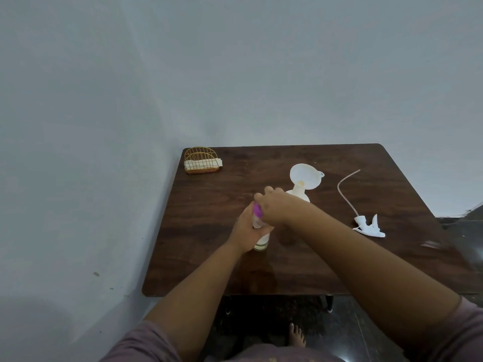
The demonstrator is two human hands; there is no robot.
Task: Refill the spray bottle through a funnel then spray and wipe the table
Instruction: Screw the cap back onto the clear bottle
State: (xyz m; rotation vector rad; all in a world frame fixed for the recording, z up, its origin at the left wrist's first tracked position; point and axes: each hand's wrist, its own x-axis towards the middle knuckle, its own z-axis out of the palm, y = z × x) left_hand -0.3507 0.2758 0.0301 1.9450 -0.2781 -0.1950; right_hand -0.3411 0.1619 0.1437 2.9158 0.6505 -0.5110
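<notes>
A white funnel [304, 176] sits tilted in the neck of the white spray bottle [300, 195] near the middle of the dark wooden table [198, 244]. In front of it stands a pale refill bottle [262, 241] with a purple cap [257, 209]. My left hand [244, 231] wraps around the refill bottle's body. My right hand [274, 205] is closed over its purple cap. The spray head [369, 227] with its long dip tube lies on the table to the right, apart from both hands.
A gold wire holder with white napkins [201, 161] stands at the table's far left corner. The table's back and left edges are against a pale wall. A bare foot [296, 335] shows on the dark floor below the front edge.
</notes>
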